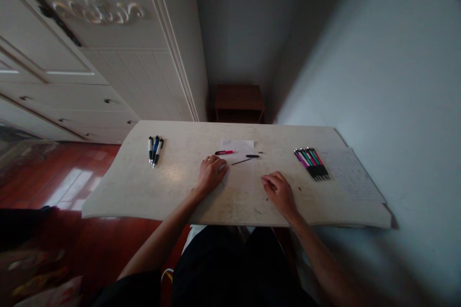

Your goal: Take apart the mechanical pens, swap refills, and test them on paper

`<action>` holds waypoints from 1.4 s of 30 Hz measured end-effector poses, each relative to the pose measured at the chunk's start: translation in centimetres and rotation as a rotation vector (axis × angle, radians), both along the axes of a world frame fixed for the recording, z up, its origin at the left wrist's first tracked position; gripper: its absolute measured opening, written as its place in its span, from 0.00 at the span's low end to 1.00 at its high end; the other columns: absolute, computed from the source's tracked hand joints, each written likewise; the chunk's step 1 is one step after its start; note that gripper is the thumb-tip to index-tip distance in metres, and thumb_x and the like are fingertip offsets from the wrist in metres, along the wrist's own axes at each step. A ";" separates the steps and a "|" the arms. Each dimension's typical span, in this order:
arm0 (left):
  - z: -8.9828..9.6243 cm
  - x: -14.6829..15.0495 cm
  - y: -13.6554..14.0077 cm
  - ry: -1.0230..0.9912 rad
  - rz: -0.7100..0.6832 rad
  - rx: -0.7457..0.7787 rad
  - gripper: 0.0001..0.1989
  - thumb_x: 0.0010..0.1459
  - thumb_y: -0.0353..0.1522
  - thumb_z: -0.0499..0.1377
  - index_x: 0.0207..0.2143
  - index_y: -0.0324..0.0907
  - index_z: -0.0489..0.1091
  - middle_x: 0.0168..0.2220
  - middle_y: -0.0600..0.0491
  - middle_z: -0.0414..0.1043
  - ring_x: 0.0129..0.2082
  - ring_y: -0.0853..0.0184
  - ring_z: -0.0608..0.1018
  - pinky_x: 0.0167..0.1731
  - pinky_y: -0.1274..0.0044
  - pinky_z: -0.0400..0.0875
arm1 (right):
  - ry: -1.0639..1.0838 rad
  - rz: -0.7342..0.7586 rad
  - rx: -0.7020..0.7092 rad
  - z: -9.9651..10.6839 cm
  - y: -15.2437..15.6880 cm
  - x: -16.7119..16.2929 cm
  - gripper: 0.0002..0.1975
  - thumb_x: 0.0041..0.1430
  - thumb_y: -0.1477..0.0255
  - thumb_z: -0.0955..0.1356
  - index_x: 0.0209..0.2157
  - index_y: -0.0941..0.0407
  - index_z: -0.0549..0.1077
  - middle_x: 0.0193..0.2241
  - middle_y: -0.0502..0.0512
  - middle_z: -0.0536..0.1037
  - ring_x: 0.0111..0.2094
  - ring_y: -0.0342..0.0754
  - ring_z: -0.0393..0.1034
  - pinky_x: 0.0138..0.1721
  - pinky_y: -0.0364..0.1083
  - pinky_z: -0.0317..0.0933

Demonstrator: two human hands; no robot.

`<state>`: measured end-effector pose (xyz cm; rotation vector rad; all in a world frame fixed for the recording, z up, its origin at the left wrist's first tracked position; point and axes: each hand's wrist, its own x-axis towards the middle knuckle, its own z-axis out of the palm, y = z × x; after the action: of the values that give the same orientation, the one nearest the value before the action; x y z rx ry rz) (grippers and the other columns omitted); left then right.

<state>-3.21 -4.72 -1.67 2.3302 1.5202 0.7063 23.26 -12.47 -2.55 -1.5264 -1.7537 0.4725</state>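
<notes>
My left hand (pixel 212 174) rests palm down at the left edge of a white sheet of paper (pixel 239 180), its fingers loosely curved and apart. Just beyond its fingertips lies a red pen barrel (pixel 224 152) with a black end. To its right are a thin dark refill (pixel 242 161) and a short black pen grip (pixel 252 156). A tiny dark part (pixel 260 152) sits behind the grip. My right hand (pixel 280 193) is over the table right of the paper, fingers bent and pressed together at the tips. Whatever they may pinch is too small to make out.
Three pens (pixel 155 150) lie at the table's left. Several coloured pens (pixel 311 164) form a row at the right, beside a written sheet (pixel 351 172). Small dark bits (pixel 299 188) lie near my right hand. A wall (pixel 406 105) borders the table's right side.
</notes>
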 end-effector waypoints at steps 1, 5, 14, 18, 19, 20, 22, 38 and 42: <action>0.0 0.1 0.0 0.006 0.009 -0.002 0.09 0.60 0.35 0.60 0.41 0.43 0.75 0.41 0.47 0.73 0.43 0.59 0.73 0.44 0.67 0.68 | 0.002 0.000 0.003 0.0 -0.1 0.0 0.09 0.61 0.74 0.64 0.37 0.55 0.77 0.34 0.57 0.74 0.37 0.52 0.71 0.40 0.51 0.68; 0.1 0.4 -0.2 0.011 0.031 -0.001 0.09 0.62 0.36 0.58 0.41 0.44 0.76 0.41 0.48 0.73 0.43 0.59 0.72 0.44 0.68 0.67 | 0.005 -0.003 0.006 0.0 -0.2 -0.1 0.09 0.61 0.74 0.64 0.37 0.56 0.77 0.34 0.57 0.74 0.37 0.51 0.71 0.39 0.51 0.68; 0.3 1.3 -0.1 0.030 0.066 -0.035 0.08 0.62 0.38 0.59 0.39 0.48 0.77 0.40 0.50 0.74 0.43 0.58 0.72 0.42 0.67 0.64 | 0.009 0.005 0.000 0.2 -0.2 -0.1 0.09 0.60 0.74 0.64 0.37 0.56 0.77 0.34 0.57 0.74 0.37 0.51 0.70 0.40 0.51 0.68; 0.2 1.1 0.1 0.004 0.034 0.005 0.07 0.62 0.36 0.59 0.37 0.47 0.78 0.38 0.50 0.75 0.41 0.60 0.72 0.42 0.68 0.64 | 0.017 0.005 0.007 0.3 -0.2 -0.2 0.09 0.60 0.74 0.65 0.37 0.55 0.77 0.33 0.57 0.74 0.37 0.52 0.70 0.39 0.51 0.69; 0.2 1.0 0.1 0.009 0.027 0.016 0.08 0.62 0.36 0.59 0.37 0.46 0.77 0.38 0.50 0.75 0.41 0.60 0.72 0.41 0.68 0.64 | 0.015 0.005 0.007 0.3 -0.2 -0.2 0.09 0.60 0.74 0.65 0.37 0.55 0.77 0.33 0.58 0.74 0.37 0.52 0.70 0.39 0.51 0.69; 0.1 1.0 0.0 0.019 0.022 0.026 0.08 0.62 0.36 0.59 0.37 0.46 0.77 0.37 0.50 0.75 0.41 0.60 0.72 0.41 0.68 0.64 | 0.011 0.007 0.005 0.3 -0.2 -0.2 0.09 0.60 0.74 0.65 0.37 0.55 0.77 0.34 0.58 0.74 0.38 0.52 0.70 0.39 0.51 0.69; 0.2 1.1 0.0 0.050 0.018 0.046 0.08 0.63 0.35 0.58 0.36 0.45 0.76 0.37 0.49 0.75 0.41 0.59 0.72 0.40 0.69 0.64 | 0.002 0.012 -0.002 0.3 -0.2 -0.2 0.09 0.60 0.74 0.65 0.37 0.55 0.77 0.33 0.58 0.74 0.38 0.52 0.70 0.39 0.52 0.69; 0.5 1.8 -1.1 0.189 0.009 0.121 0.09 0.65 0.34 0.55 0.36 0.44 0.74 0.37 0.47 0.73 0.40 0.58 0.70 0.38 0.68 0.62 | -0.014 0.023 -0.002 0.1 -0.2 0.0 0.09 0.61 0.74 0.64 0.38 0.54 0.76 0.34 0.57 0.74 0.38 0.53 0.70 0.41 0.52 0.67; 0.4 1.6 -1.1 0.114 0.018 0.088 0.08 0.64 0.34 0.56 0.36 0.44 0.75 0.37 0.48 0.73 0.40 0.59 0.69 0.39 0.68 0.62 | -0.016 0.019 0.010 0.3 -0.2 0.0 0.09 0.61 0.73 0.65 0.38 0.54 0.77 0.33 0.57 0.75 0.38 0.53 0.70 0.41 0.53 0.67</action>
<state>-1.62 -5.86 -1.22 2.4628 1.5895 0.6677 23.26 -12.67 -2.30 -1.5119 -1.7819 0.4610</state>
